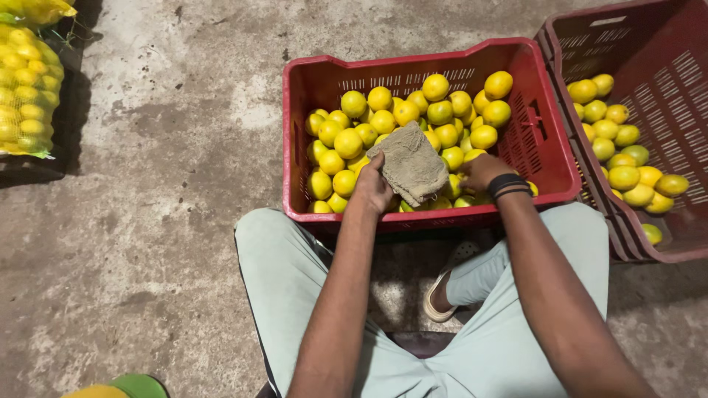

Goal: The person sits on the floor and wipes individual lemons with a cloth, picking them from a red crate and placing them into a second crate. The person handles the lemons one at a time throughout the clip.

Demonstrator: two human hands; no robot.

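Left hand (372, 188) pinching the near corner of a rough grey-brown cloth (411, 163), draped soft and limp over yellow citrus fruit (383, 121) beyond both hands. Right hand (483, 171) curled down among fruit, grip hidden. Probably light, best gripped at edges.

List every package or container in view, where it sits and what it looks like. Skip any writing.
Red plastic crate: centre, in front of the seated person, slotted walls, filled with yellow-green citrus fruit; left hand holds a tan cloth over it, right hand rests among the fruit.
Second red crate: right edge, slotted, partly filled with the same fruit.
Mesh sack: upper left on the concrete floor, bulging with yellow fruit.
No labels, signs or screens.
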